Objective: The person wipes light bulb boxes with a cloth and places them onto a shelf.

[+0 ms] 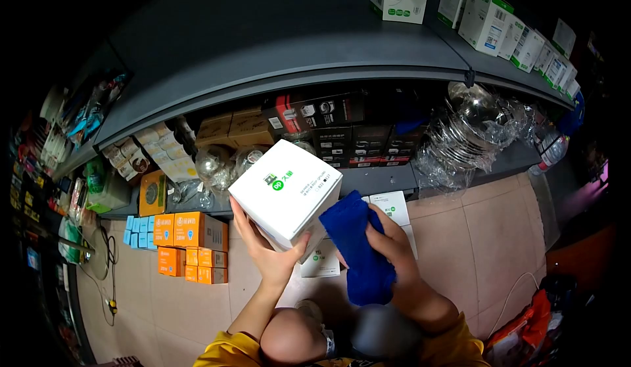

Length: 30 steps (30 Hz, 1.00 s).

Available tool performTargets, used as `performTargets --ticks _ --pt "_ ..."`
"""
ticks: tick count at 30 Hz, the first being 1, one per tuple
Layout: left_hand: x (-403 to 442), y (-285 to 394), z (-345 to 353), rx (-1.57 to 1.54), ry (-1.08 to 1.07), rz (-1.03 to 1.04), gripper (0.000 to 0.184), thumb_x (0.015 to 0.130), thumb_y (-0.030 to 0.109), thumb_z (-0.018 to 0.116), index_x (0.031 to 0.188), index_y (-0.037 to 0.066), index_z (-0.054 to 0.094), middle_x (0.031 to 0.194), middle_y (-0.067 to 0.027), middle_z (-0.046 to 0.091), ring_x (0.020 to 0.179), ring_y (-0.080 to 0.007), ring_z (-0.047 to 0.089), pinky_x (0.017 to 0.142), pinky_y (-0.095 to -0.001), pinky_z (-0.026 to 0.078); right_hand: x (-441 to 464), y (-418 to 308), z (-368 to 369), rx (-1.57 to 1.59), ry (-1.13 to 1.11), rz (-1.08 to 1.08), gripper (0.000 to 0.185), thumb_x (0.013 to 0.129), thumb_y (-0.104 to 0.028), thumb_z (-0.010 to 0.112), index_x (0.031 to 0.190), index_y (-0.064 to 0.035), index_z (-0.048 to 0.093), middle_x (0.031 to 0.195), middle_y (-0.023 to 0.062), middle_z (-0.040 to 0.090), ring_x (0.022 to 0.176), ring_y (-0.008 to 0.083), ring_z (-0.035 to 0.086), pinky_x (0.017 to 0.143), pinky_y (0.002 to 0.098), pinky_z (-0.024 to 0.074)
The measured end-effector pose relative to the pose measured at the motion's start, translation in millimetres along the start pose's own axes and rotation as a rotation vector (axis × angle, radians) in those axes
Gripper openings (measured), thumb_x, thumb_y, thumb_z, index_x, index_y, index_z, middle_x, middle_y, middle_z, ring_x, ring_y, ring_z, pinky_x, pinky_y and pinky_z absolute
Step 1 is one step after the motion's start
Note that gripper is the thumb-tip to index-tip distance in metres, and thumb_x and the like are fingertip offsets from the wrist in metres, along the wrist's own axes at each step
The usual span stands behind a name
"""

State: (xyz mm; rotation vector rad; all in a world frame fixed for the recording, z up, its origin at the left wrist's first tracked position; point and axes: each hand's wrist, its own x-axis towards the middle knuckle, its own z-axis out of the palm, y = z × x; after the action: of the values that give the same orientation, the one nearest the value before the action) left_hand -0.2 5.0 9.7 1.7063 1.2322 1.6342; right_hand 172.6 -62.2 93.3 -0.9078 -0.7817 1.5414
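In the head view, the left hand (275,256) is holding a white cardboard box with green and black print (286,186) in front of the lower shelf, tilted, its fingers spreading along the left side and its thumb pressing near the lower corner. The right hand (393,241) is gripping a folded dark-blue cloth (363,255), fingers curling closed around it; the cloth is hanging just beside the box's right side, and whether they are touching cannot be told.

The long front edge of the dark grey metal shelf unit (276,58) is running above and beyond the box. Pinkish floor tiles (486,249) are leaving open room to the right of the hands, and a narrower strip is opening between the left forearm and the stacked orange cardboard boxes (197,235).

Small light-blue boxes (139,232) are standing beside the orange ones. White printed boxes (389,204) are sitting on the floor behind the cloth, crowding the space below. Black-and-red cartons (322,111) and plastic-wrapped shiny metal bowls (473,137) are filling the lower shelf beyond.
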Motion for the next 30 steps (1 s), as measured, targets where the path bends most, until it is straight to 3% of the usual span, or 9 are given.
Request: performTargets --ticks 3,5,7,10,15,17,20,27,30 --pt "2 6 1 -0.215 0.023 -0.139 0.11 0.06 0.024 0.078 0.141 0.001 0.006 0.136 -0.0179 0.023 0.125 -0.0302 0.029 0.102 -0.0401 0.025 1 -3 -3 -0.17 0.012 -0.081 0.038 0.091 -0.011 0.042 0.124 0.0064 0.038 0.109 0.0132 0.05 0.087 0.0143 0.055 0.081 0.0242 0.0423" --pt "2 9 -1 -0.278 0.02 -0.198 0.105 0.063 0.021 0.076 0.141 0.002 0.007 0.137 -0.0174 0.025 0.125 -0.0288 0.03 0.102 -0.0391 0.026 2 -8 -1 -0.066 0.074 -0.104 0.036 0.093 -0.027 0.037 0.117 -0.0006 0.04 0.088 0.0082 0.053 0.075 0.0112 0.051 0.067 0.0242 0.0424" --pt "3 11 -2 -0.339 0.02 -0.26 0.101 0.066 0.018 0.074 0.141 0.002 0.008 0.137 -0.0169 0.027 0.125 -0.0273 0.03 0.102 -0.0381 0.026 6 9 -5 -0.418 0.06 -0.626 0.035 0.093 -0.029 0.04 0.113 -0.0013 0.042 0.085 0.0078 0.051 0.077 0.0119 0.049 0.066 0.0259 0.0423" --pt "5 13 -3 -0.595 0.018 -0.493 0.084 0.072 0.009 0.064 0.14 0.001 0.014 0.132 -0.0162 0.036 0.122 -0.024 0.037 0.101 -0.0341 0.028 5 -7 -5 0.186 0.117 -0.241 0.036 0.088 -0.025 0.051 0.112 -0.0002 0.043 0.084 0.0074 0.051 0.075 0.0121 0.049 0.063 0.0257 0.0424" --pt "7 19 -2 -0.664 -0.016 -0.581 0.084 0.072 0.009 0.063 0.14 0.001 0.014 0.132 -0.0165 0.036 0.122 -0.0243 0.037 0.101 -0.0342 0.029 5 -16 1 -0.035 0.191 -0.22 0.037 0.082 -0.019 0.056 0.111 0.0008 0.046 0.086 0.0078 0.053 0.064 0.0112 0.051 0.056 0.0226 0.0427" --pt "7 21 -1 -0.666 -0.026 -0.589 0.084 0.072 0.009 0.063 0.14 0.002 0.014 0.132 -0.0167 0.035 0.122 -0.0245 0.037 0.101 -0.0344 0.029 5 -14 -1 -0.128 0.159 -0.231 0.036 0.082 -0.009 0.06 0.113 0.0024 0.046 0.087 0.0077 0.054 0.076 0.0108 0.056 0.067 0.0239 0.0463" --pt "5 23 2 -0.639 -0.069 -0.568 0.085 0.072 0.009 0.064 0.14 0.002 0.014 0.131 -0.0179 0.035 0.121 -0.0255 0.037 0.099 -0.0351 0.032 12 3 0 -0.39 0.154 -0.458 0.032 0.081 -0.006 0.061 0.109 0.0036 0.05 0.102 0.0082 0.052 0.083 0.0126 0.056 0.07 0.0226 0.045" --pt "3 29 5 -0.607 -0.129 -0.573 0.092 0.07 0.011 0.069 0.141 0.003 0.01 0.133 -0.0179 0.032 0.122 -0.0265 0.035 0.099 -0.0367 0.032 30 12 -3 -0.94 0.328 -0.927 0.033 0.08 -0.009 0.063 0.109 0.0023 0.053 0.096 0.0123 0.054 0.082 0.0188 0.055 0.072 0.0272 0.0447" --pt "2 30 7 -0.634 -0.143 -0.544 0.097 0.069 0.012 0.071 0.141 0.002 0.007 0.136 -0.018 0.028 0.124 -0.0272 0.033 0.101 -0.0375 0.031 39 16 -4 -0.955 0.457 -0.858 0.031 0.08 -0.012 0.062 0.106 0.0019 0.055 0.095 0.0128 0.054 0.08 0.0213 0.056 0.07 0.0289 0.0456"
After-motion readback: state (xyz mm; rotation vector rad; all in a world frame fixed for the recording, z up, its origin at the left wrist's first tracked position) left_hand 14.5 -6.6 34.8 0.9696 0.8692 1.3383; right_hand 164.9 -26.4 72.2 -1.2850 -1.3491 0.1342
